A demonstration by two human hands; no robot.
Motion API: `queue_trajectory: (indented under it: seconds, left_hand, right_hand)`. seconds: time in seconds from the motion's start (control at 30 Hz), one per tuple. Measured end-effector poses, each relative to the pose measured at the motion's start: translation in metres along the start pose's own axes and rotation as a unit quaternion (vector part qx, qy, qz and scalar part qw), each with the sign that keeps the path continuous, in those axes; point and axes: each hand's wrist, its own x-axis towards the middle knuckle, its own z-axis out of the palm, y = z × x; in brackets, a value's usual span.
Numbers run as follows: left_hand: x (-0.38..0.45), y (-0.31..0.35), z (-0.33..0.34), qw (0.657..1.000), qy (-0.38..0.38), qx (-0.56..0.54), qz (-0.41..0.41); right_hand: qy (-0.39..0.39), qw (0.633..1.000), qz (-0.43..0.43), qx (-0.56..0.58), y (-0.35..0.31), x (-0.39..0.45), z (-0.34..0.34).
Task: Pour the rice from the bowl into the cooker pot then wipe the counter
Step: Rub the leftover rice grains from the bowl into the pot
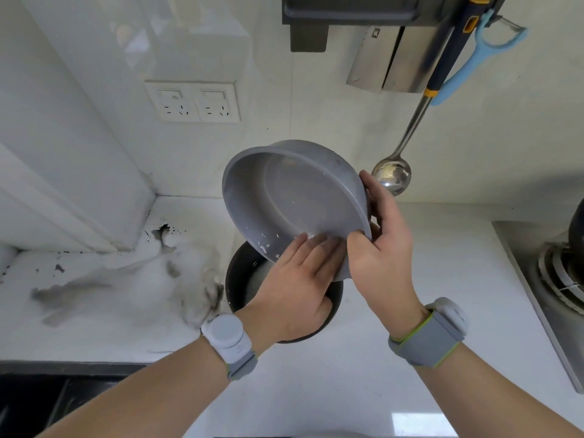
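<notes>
Head view: the grey bowl (294,200) is tipped steeply on edge above the dark cooker pot (241,281), which stands on the white counter (395,358). The right hand (384,248) grips the bowl's rim, thumb inside. The left hand (300,279) lies with straight fingers against the lower inner wall (a few rice grains (268,246) cling there). A white cloth (142,279), soiled grey, lies left of the pot.

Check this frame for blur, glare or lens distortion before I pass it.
Head view: wide-angle bending at the edges; cloth on the counter smeared, blurry; glare patch low on the counter; bowl, left hand and right hand reasonably sharp.
</notes>
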Motion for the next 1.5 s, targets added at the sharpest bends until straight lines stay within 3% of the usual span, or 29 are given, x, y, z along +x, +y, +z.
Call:
queue_trajectory:
  seconds: [0.13,0.23,0.37,0.53,0.77,0.87,0.97,1.1,1.2,1.33,1.5]
  left_hand:
    - [-0.01,-0.025,0.002,0.989,-0.082,0.12,0.0]
    - [-0.014,-0.036,0.003,0.984,-0.096,0.153,-0.006]
    - [-0.014,-0.034,-0.001,0.988,-0.065,0.133,-0.035]
    - [-0.009,-0.001,0.013,0.999,-0.019,0.037,0.006]
    - [-0.021,-0.035,0.017,0.981,-0.104,0.161,0.028]
    - [-0.021,-0.043,0.012,0.979,-0.107,0.169,-0.045]
    - [-0.025,-0.043,0.01,0.975,-0.109,0.149,-0.125]
    - [-0.024,-0.015,0.026,0.979,-0.13,0.039,-0.155]
    - [-0.022,-0.003,0.033,0.977,-0.105,-0.052,-0.18]
    - [-0.023,-0.002,0.025,0.958,-0.101,-0.175,-0.202]
    - [-0.016,-0.017,0.014,0.98,-0.083,-0.019,-0.18]
  right_hand:
    - [0.003,1.0,0.02,-0.012,0.004,-0.004,0.002]
    - [0.006,0.999,0.032,-0.02,0.008,-0.005,0.003]
    - [0.007,0.999,0.029,-0.035,0.009,-0.003,0.0]
    - [0.01,0.999,0.03,-0.035,0.007,-0.006,0.006]
    - [0.006,0.997,0.066,-0.038,0.014,-0.008,-0.002]
    - [0.019,0.997,0.06,-0.035,0.015,-0.007,-0.007]
    - [0.033,0.997,0.063,0.001,0.012,-0.008,-0.007]
    - [0.064,0.995,0.066,0.045,0.012,-0.013,0.001]
    - [0.067,0.994,0.072,0.037,0.016,-0.013,0.002]
    - [0.053,0.995,0.083,0.014,0.021,-0.012,-0.005]
    - [0.045,0.996,0.071,0.037,0.012,-0.011,-0.006]
